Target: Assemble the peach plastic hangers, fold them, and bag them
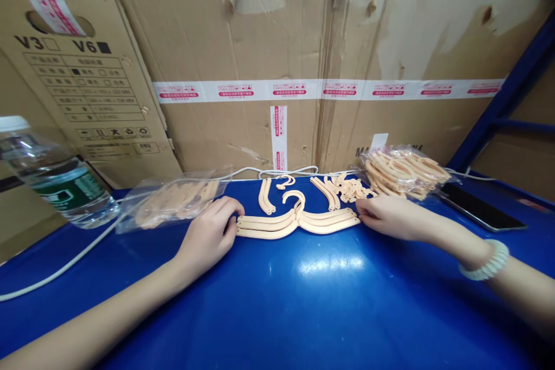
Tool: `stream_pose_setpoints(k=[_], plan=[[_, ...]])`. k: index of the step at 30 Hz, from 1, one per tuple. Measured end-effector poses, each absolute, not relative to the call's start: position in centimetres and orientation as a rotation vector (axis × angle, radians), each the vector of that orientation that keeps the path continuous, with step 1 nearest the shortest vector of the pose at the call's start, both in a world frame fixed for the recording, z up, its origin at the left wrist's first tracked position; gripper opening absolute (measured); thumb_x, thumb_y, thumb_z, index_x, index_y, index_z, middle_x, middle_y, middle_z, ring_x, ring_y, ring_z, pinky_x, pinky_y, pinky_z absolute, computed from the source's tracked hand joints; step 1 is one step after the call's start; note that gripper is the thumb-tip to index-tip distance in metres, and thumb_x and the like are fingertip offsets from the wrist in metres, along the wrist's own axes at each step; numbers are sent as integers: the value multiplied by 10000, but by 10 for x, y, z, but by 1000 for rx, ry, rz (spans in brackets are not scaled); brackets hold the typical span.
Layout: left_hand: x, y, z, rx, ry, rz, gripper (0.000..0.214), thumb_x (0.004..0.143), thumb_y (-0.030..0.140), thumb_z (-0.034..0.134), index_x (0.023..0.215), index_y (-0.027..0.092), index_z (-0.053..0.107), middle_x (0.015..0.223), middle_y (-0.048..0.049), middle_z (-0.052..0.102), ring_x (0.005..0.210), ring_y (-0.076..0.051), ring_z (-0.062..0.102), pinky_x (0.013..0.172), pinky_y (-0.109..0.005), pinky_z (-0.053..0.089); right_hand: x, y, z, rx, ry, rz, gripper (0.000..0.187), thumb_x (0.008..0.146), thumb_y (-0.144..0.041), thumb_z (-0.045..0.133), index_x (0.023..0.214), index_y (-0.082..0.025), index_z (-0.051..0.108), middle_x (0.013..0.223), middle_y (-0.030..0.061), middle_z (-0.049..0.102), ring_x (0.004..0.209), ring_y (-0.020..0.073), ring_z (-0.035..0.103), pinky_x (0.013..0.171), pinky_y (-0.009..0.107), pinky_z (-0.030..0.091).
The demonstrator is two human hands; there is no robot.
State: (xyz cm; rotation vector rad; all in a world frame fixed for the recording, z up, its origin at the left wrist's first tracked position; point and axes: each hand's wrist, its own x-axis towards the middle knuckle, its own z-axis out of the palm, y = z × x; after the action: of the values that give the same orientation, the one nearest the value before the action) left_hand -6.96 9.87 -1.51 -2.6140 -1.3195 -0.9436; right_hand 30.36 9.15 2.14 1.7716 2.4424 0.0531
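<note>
A beige plastic clothes hanger (269, 226) with a curved hook (295, 199) lies on the blue table in front of me, its two arms spread to the sides. Each arm looks like several layers laid side by side. My left hand (212, 228) is closed at the hanger's left end, thumb and curled fingers against the tip. At the opposite end, my right hand (384, 217) pinches the right tip. Behind the hanger lie loose curved arm pieces (266, 196) on the left, more arm pieces (326, 192) on the right, and small loose hooks (285, 181) between them.
A pile of small beige parts (352, 189) sits at the back right beside a bag of beige pieces (403, 170) and a black phone (481, 207). To the left are another plastic bag (173, 202), a water bottle (60, 179) and a white cable (69, 266). Cardboard (243, 127) stands behind.
</note>
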Motion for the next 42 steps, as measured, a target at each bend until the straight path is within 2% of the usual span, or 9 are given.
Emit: stream_pose_setpoints(k=[10,26,35,39,42], plan=[[-71,100,-17,-2625,-1278,-975,222,880,61,356,935,192,527,1019,-78,628,978,-248,601,870,-420,481,303,92,21,1766,2427,59,177,910,-174,452,747,-206,512,728,53,647,679,196,602,561,270,293],[-69,98,-17,-2609,-1228,-968,281,845,5,373,952,199,545,1056,-75,638,996,-250,609,878,-421,490,303,92,19,1734,2432,94,188,925,-180,436,769,-203,538,728,59,650,678,200,614,559,275,290],[-69,102,-14,-2640,-1147,-996,272,897,23,353,987,191,548,1070,-91,634,1028,-247,610,905,-432,503,301,90,20,1731,2467,114,198,915,-160,459,761,-193,578,728,63,674,682,207,640,557,269,304],[-69,107,-1,-2721,-1043,-961,305,926,52,340,1092,193,555,1201,-111,590,1133,-238,589,967,-416,495,301,88,31,1818,2504,229,200,906,-191,481,736,-189,587,719,77,678,665,221,641,536,274,286],[-67,111,11,-2800,-946,-870,313,945,72,351,1125,203,570,1210,-100,603,1143,-224,590,986,-403,492,293,86,48,1906,2604,364,228,952,-228,422,813,-180,596,771,89,692,681,211,635,559,281,317]])
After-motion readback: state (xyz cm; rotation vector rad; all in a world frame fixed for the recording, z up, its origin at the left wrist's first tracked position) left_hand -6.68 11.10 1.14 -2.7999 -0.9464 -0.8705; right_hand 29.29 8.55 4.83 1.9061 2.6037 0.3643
